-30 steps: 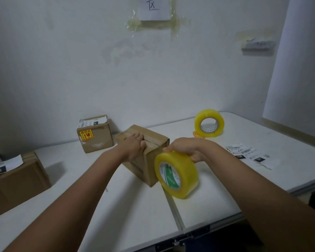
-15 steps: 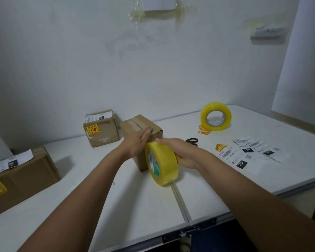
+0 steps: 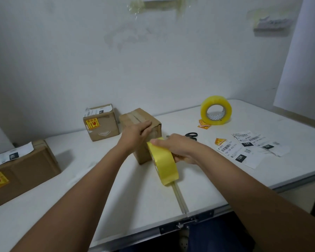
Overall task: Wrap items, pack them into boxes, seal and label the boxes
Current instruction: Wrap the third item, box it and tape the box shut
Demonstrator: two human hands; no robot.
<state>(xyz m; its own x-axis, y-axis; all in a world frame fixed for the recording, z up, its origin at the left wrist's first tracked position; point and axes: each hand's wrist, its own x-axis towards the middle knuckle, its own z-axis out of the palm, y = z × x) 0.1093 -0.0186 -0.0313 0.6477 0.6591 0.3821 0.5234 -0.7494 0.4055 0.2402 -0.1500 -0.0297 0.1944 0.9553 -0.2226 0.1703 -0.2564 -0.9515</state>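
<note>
We see the right hand [image 3: 178, 148] gripping one yellow tape roll [image 3: 164, 160], fingers curled over its rim, the roll on edge against the near side of the middle box [image 3: 154, 124]. Just left of that grip, the left hand [image 3: 136, 134] presses on the box's top edge, fingers bent over the corner. Three cardboard boxes in all: a small labelled box [image 3: 100, 122] and a large box [image 3: 24, 168] further left. A second tape roll [image 3: 215, 110] stands beyond, right. One pair of scissors [image 3: 191, 134] pokes out behind the right hand; shipping labels [image 3: 244, 149] lie right, all on the white table [image 3: 116, 206].
</note>
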